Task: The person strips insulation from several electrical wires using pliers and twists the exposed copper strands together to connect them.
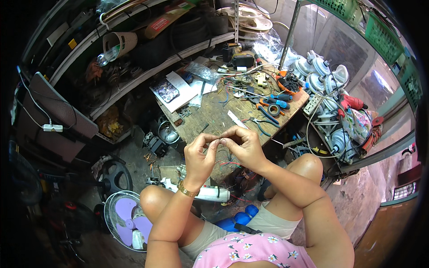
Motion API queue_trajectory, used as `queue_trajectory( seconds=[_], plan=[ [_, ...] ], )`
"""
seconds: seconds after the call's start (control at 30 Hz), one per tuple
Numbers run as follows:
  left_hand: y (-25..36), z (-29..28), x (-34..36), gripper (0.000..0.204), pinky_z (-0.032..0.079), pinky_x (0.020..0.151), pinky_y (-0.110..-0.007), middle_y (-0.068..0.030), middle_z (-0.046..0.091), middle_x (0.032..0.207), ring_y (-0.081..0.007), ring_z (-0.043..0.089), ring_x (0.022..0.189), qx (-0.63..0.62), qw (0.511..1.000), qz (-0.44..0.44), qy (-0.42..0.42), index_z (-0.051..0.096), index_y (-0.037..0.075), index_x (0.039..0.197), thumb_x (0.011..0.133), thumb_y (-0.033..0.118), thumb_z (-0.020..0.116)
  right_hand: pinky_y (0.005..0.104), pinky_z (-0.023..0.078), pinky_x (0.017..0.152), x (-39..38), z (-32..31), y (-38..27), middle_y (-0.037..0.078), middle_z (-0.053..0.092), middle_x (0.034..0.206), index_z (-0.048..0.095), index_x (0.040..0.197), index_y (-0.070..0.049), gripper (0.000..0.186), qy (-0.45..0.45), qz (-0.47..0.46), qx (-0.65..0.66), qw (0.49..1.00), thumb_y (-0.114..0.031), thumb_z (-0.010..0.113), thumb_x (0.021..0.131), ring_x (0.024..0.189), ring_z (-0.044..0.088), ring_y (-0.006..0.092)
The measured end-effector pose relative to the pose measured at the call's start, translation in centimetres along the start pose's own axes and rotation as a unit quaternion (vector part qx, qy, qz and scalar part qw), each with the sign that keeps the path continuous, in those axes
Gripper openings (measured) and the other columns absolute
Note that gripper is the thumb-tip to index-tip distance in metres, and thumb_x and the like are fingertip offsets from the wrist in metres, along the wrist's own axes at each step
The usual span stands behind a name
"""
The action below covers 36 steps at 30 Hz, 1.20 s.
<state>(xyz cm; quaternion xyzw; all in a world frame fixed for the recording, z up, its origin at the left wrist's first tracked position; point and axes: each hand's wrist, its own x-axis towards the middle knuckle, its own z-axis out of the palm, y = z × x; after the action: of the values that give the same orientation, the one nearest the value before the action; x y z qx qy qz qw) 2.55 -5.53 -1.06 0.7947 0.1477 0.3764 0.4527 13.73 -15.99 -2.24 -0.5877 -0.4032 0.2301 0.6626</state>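
We judge the fine handwork underway, nothing visibly finished; red wires (229, 163) lie loose below. Left hand (199, 154) and right hand (243, 146) meet tip to tip, each grip a narrow pinch; whatever small piece we have there sits between them, too tiny and covered to tell, by the near edge of the worktop (202, 119)

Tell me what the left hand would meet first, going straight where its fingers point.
The left hand would likely meet the right hand first, touching or nearly so, though depth is unclear.
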Motion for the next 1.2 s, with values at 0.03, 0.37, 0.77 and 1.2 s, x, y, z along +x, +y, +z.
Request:
queue_trajectory(
  seconds=[0.03, 0.37, 0.77, 1.2],
  plan=[
    [-0.2, 0.1, -0.2, 0.006, 0.047, 0.061, -0.025, -0.0102, 0.065, 0.074, -0.0151, 0.061, 0.066, -0.024, 1.000, -0.018, -0.003, 0.059, -0.003, 0.084, 0.083, 0.003, 0.059, 0.0219, 0.048, 0.063, 0.0, 0.2, -0.2, 0.005, 0.064, 0.081, 0.061, 0.093, 0.003, 0.012, 0.012, 0.007, 0.010, 1.000, -0.006, 0.059, 0.085, 0.072, 0.059, 0.0082],
    [-1.1, 0.2, -0.2, 0.007, 0.048, 0.074, -0.025, -0.0071, 0.061, 0.083, -0.0129, 0.061, 0.079, -0.267, 0.955, -0.123, 0.024, 0.053, -0.002, 0.090, 0.089, 0.005, 0.054, 0.0178, 0.044, 0.059, 0.9, -0.3, 0.2, 0.005, 0.062, 0.085, 0.055, 0.104, 0.001, 0.022, 0.002, 0.070, 0.165, 0.984, -0.011, 0.061, 0.086, 0.068, 0.055, 0.0053],
    [-0.5, 0.7, -0.5, 0.008, 0.048, 0.071, -0.023, -0.0059, 0.059, 0.087, -0.0108, 0.059, 0.080, -0.268, 0.960, -0.080, 0.034, 0.056, -0.004, 0.092, 0.086, 0.002, 0.058, 0.0205, 0.043, 0.057, 1.1, -1.0, 1.1, 0.000, 0.059, 0.076, 0.058, 0.095, -0.003, 0.017, -0.070, 0.187, 0.240, 0.950, -0.016, 0.063, 0.085, 0.062, 0.052, 0.0062],
    [-1.0, 0.9, -0.7, 0.006, 0.046, 0.069, -0.022, -0.0048, 0.059, 0.088, -0.0096, 0.057, 0.080, -0.294, 0.949, -0.103, 0.034, 0.062, -0.003, 0.085, 0.081, 0.000, 0.065, 0.0217, 0.043, 0.059, 0.4, 0.4, 0.8, 0.003, 0.057, 0.079, 0.052, 0.095, -0.003, 0.014, -0.059, 0.153, 0.232, 0.959, -0.016, 0.054, 0.089, 0.065, 0.053, 0.0083]
  ],
)
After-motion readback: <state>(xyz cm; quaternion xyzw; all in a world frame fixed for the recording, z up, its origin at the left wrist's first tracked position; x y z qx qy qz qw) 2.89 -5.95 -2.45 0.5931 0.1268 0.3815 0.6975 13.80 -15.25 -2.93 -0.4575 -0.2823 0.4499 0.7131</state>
